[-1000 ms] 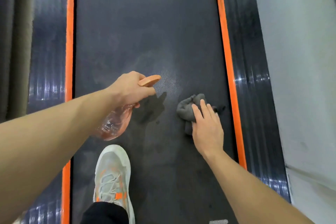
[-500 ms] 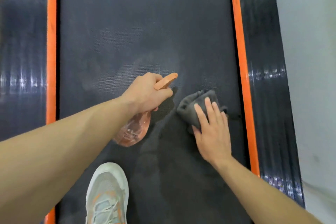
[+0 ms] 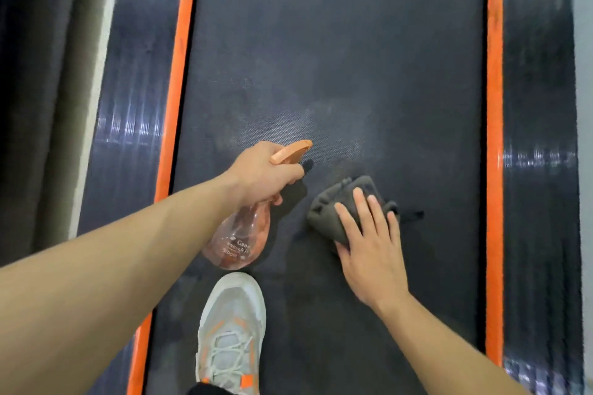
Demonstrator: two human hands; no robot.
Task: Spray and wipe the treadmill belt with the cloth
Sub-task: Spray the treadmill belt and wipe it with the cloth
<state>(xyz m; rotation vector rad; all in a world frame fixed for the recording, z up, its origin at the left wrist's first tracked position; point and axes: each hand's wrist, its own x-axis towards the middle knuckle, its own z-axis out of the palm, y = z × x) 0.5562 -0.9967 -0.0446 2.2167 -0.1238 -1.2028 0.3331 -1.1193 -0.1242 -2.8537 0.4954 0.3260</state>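
Observation:
The dark treadmill belt runs up the middle of the view, with a pale misted patch just beyond my hands. My left hand grips the neck of a clear orange spray bottle, its orange nozzle pointing forward over the belt. A crumpled grey cloth lies on the belt to the right of the bottle. My right hand presses flat on the cloth with straight fingers, covering its near part.
Orange strips border the belt on both sides, with glossy black side rails beyond them. My foot in a pale grey and orange shoe stands on the belt near the bottom. A grey curtain hangs at far left.
The view shifted sideways and back. My right hand with the cloth slid slightly forward on the belt. The left hand keeps the bottle aimed ahead; the misted patch looks larger.

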